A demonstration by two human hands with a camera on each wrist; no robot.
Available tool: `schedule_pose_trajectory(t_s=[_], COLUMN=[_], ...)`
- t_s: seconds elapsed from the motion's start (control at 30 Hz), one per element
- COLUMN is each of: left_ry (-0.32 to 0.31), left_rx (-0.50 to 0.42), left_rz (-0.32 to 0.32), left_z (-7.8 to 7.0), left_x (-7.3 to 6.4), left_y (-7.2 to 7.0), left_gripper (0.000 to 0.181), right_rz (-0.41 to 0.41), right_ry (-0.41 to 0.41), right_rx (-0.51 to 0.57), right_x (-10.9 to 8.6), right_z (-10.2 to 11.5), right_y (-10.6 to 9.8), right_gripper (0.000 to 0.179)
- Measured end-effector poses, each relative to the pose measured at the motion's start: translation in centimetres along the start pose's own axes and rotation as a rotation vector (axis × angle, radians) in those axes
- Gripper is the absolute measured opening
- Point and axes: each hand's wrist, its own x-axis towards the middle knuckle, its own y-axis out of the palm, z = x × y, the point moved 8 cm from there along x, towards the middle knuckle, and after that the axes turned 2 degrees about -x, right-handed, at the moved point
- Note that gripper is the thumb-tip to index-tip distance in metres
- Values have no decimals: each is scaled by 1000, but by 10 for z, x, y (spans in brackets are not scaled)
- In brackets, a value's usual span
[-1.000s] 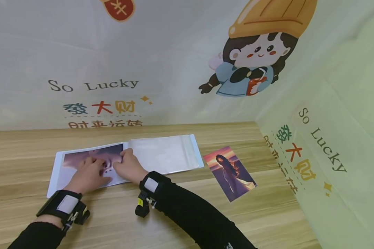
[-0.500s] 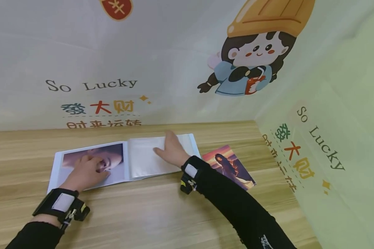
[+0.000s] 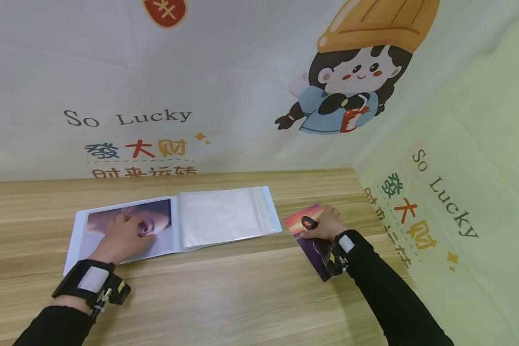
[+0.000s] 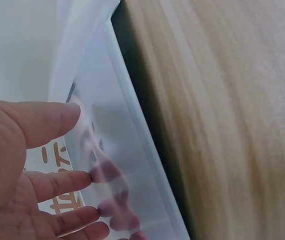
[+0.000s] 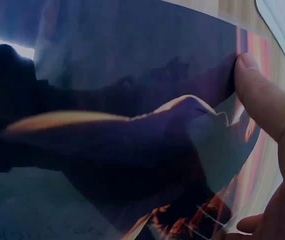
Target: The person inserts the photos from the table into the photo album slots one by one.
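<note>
A photo album [image 3: 220, 216] lies spread on the wooden table, a clear pocket sheet on its right side. In its left page sits a photo print [image 3: 159, 211] of a close-up face. My left hand [image 3: 123, 239] rests on that page; in the left wrist view its fingertips [image 4: 85, 178] touch the glossy sleeve, fingers fairly straight. To the album's right, my right hand [image 3: 326, 225] holds a loose photo [image 3: 300, 218] of a long-haired figure at sunset. Its thumb [image 5: 262, 92] lies on the print, which looks slightly bowed; the other fingers are partly hidden.
A pale printed cloth [image 3: 238, 96] stands as a wall behind the table, and another printed cloth panel [image 3: 471, 192] rises on the right. Bare wood tabletop [image 3: 225, 298] lies in front of the album.
My right hand has moved right from the album's middle, across the clear page, to the loose photo and taken hold of it. The left hand has stayed on the left page.
</note>
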Motion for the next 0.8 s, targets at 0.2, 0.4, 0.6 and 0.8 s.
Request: schedule_pose_trajectory(t_s=[0.2, 0.4, 0.6, 0.8], left_ry=[9, 20, 13, 16], left_rx=[3, -6, -12, -8], left_rz=[3, 2, 11, 10], left_z=[2, 5, 6, 8], left_x=[-1, -3, -3, -3], left_y=[1, 2, 3, 2], left_gripper=[49, 49, 49, 49], right_rz=[10, 35, 24, -5], right_ry=[95, 152, 162, 139], right_rx=[-44, -45, -30, 2], right_x=[-7, -8, -8, -7], right_z=[-19, -24, -26, -24], right_y=[-5, -5, -6, -10], right_gripper=[109, 110, 111, 108])
